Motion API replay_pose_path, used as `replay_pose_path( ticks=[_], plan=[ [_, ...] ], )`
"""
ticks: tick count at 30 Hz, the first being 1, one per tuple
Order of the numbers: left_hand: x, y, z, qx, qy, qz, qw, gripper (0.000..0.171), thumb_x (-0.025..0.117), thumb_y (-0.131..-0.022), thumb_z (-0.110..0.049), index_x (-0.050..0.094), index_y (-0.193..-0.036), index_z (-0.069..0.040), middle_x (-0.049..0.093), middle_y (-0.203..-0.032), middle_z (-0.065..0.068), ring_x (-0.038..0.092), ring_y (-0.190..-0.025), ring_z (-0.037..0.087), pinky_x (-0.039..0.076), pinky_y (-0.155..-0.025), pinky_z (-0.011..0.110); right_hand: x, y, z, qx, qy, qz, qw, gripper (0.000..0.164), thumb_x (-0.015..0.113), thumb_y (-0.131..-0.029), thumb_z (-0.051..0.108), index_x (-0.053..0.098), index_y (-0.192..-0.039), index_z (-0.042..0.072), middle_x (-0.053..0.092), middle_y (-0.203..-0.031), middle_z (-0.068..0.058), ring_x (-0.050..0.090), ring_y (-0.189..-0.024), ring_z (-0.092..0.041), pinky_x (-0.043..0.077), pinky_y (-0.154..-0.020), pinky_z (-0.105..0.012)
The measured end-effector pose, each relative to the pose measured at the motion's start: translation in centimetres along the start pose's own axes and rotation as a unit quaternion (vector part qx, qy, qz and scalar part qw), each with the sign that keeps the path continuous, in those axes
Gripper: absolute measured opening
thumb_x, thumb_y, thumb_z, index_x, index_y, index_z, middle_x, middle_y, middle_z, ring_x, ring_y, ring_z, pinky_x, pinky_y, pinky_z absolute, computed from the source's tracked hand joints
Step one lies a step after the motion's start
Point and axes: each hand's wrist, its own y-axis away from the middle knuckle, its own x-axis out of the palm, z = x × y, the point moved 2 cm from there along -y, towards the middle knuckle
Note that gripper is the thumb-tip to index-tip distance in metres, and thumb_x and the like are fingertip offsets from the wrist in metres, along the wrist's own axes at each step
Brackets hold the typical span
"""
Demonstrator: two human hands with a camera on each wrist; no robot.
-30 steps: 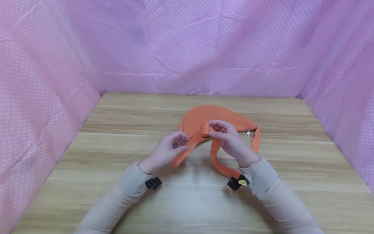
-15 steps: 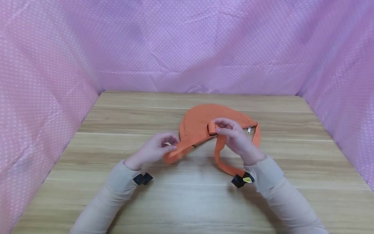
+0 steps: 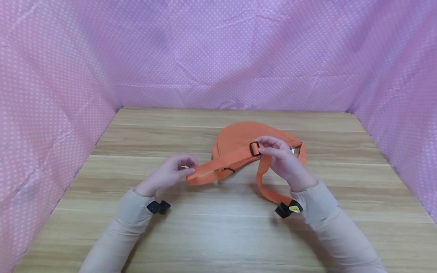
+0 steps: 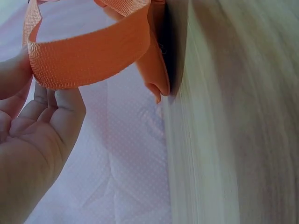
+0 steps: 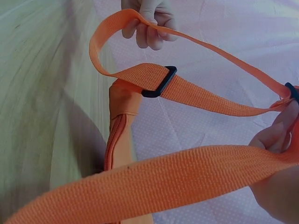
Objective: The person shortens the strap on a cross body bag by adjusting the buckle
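An orange waist bag [image 3: 239,138] lies on the table, its webbing strap [image 3: 211,165] drawn up in a loop in front of it. My left hand [image 3: 167,174] pinches the loop's left end between thumb and fingers; the left wrist view shows the strap [image 4: 93,58] bending round there. Beside the black slider buckle [image 3: 254,149], my right hand [image 3: 286,161] pinches the strap. A second black buckle [image 5: 161,83] sits on the lower run of the loop in the right wrist view. From the right hand, more strap [image 3: 264,189] hangs down towards the wrist.
The wooden table [image 3: 218,235] carries the bag near its middle. Pink dotted cloth [image 3: 218,57] hangs behind and on both sides. Black wrist cameras [image 3: 158,207] are worn on both wrists. A zipper pull [image 3: 292,150] shows at the bag's right end.
My left hand has moved left, stretching the strap loop longer. The right hand has shifted slightly right with the slider buckle, which now faces the head camera more fully.
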Motion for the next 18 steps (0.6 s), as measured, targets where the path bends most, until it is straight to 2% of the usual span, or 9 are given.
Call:
replay_pose_path(
  ticks=[6, 10, 15, 18],
  plan=[
    [0.4, -0.4, -0.5, -0.002, -0.009, -0.027, 0.9996, 0.017, 0.060, -0.092, -0.008, 0.062, -0.108, -0.002, 0.065, -0.104, 0.012, 0.060, -0.099, 0.022, 0.049, -0.087, 0.038, 0.3, -0.4, -0.7, 0.000, -0.027, -0.009, 1.000, 0.022, 0.055, -0.091, -0.002, 0.069, -0.098, 0.013, 0.064, -0.082, 0.003, 0.062, -0.070, -0.010, 0.051, -0.067, -0.021],
    [1.4, -0.9, -2.1, 0.038, 0.000, -0.064, 0.9973, 0.025, 0.061, -0.091, -0.008, 0.058, -0.114, 0.002, 0.063, -0.110, 0.019, 0.059, -0.100, 0.025, 0.048, -0.091, 0.040, 1.2, -0.7, -1.5, 0.008, 0.007, -0.030, 0.999, 0.033, 0.049, -0.091, -0.007, 0.070, -0.097, 0.017, 0.065, -0.083, 0.005, 0.061, -0.071, -0.009, 0.050, -0.069, -0.020],
    [3.1, -1.5, -4.4, 0.094, 0.016, -0.108, 0.9896, 0.032, 0.067, -0.087, -0.008, 0.057, -0.116, 0.002, 0.061, -0.109, 0.017, 0.057, -0.102, 0.025, 0.047, -0.091, 0.042, 2.4, -1.0, -2.4, 0.033, 0.042, -0.065, 0.996, 0.038, 0.044, -0.091, -0.008, 0.069, -0.094, 0.020, 0.065, -0.083, 0.007, 0.058, -0.070, -0.007, 0.049, -0.070, -0.019],
    [4.1, -1.8, -5.3, 0.096, 0.020, -0.122, 0.9877, 0.037, 0.069, -0.086, -0.012, 0.055, -0.119, -0.002, 0.059, -0.114, 0.012, 0.055, -0.106, 0.023, 0.046, -0.093, 0.043, 3.1, -1.1, -2.9, 0.047, 0.057, -0.081, 0.994, 0.035, 0.046, -0.092, -0.006, 0.068, -0.093, 0.022, 0.065, -0.083, 0.008, 0.057, -0.071, -0.006, 0.048, -0.071, -0.019]
  ],
)
